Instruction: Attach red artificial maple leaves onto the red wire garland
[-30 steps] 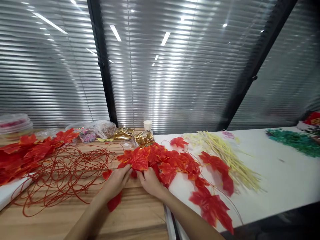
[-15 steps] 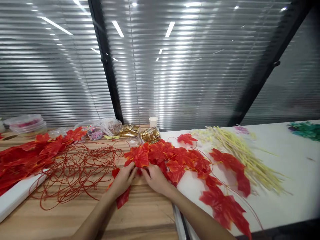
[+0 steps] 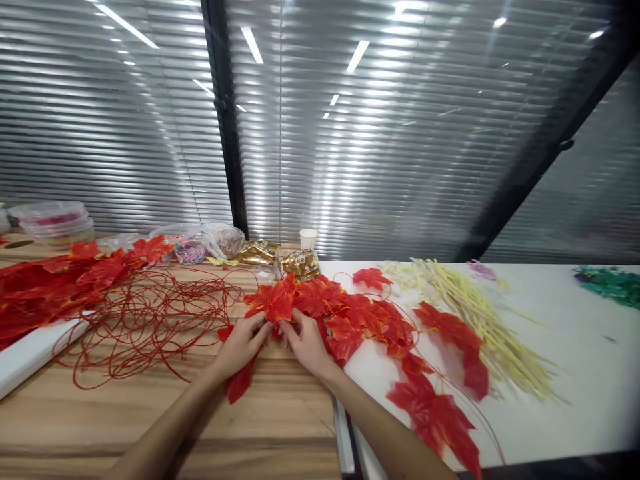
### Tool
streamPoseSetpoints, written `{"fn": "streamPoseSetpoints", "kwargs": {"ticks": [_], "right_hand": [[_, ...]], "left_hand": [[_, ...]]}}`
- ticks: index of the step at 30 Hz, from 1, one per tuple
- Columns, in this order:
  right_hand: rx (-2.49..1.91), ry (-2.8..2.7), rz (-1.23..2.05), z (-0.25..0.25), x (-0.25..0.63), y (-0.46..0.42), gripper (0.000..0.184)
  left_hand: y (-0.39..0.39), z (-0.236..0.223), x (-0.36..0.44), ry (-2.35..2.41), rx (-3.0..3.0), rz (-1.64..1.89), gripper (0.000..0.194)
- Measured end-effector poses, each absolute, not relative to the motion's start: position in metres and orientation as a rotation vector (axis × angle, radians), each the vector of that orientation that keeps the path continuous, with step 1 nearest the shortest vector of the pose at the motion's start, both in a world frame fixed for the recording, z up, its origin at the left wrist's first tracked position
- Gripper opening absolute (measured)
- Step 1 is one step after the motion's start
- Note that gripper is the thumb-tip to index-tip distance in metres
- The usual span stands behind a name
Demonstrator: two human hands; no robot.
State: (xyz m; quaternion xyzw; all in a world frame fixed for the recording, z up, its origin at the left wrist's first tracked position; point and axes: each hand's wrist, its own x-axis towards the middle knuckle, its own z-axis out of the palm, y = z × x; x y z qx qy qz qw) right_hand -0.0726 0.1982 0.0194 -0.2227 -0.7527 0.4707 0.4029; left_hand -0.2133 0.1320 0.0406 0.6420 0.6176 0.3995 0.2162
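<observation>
My left hand (image 3: pixel 245 343) and my right hand (image 3: pixel 306 343) meet at the near edge of a red artificial maple leaf (image 3: pixel 281 300), fingertips close together. Both are closed in a pinch at its base; the exact spot between the fingers is partly hidden. That leaf belongs to a garland of red leaves (image 3: pixel 367 317) trailing right onto the white surface. Below my left hand hangs another red leaf (image 3: pixel 241 381). A loose tangle of thin red cord (image 3: pixel 155 320) lies left of my hands on the wooden tabletop (image 3: pixel 270 427).
At far left are a heap of red leaves (image 3: pixel 55 287), a white slab (image 3: pixel 35 357) and plastic tubs (image 3: pixel 55 223). Gold packets (image 3: pixel 300 265) and a paper cup (image 3: pixel 308 239) stand behind. Yellow strips (image 3: pixel 465 313) lie on the white table (image 3: pixel 565 340); a green pile (image 3: pixel 613 285) is far right.
The camera view has shifted slightly. The leaf at my fingers has turned and looks more upright and folded; both hands stay pinched at its base.
</observation>
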Motion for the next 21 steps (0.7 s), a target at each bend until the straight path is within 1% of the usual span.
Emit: {"fn": "streamPoseSetpoints", "kwargs": {"ticks": [3,6,14,21], "right_hand": [[-0.550,-1.734,1.467,0.018,-0.076,0.200,0.018],[-0.530,-1.659,1.544,0.017,-0.078,0.201,0.020],[-0.515,-1.713,1.541,0.013,-0.078,0.202,0.017],[-0.556,-1.770,1.363,0.017,-0.075,0.198,0.012]], "left_hand": [[0.133,0.045,-0.213,1.543,1.529,1.133,0.032],[0.134,0.048,-0.211,1.473,1.379,1.161,0.032],[0.135,0.048,-0.202,1.446,1.255,1.217,0.032],[0.136,0.045,-0.205,1.480,1.228,1.231,0.032]]}}
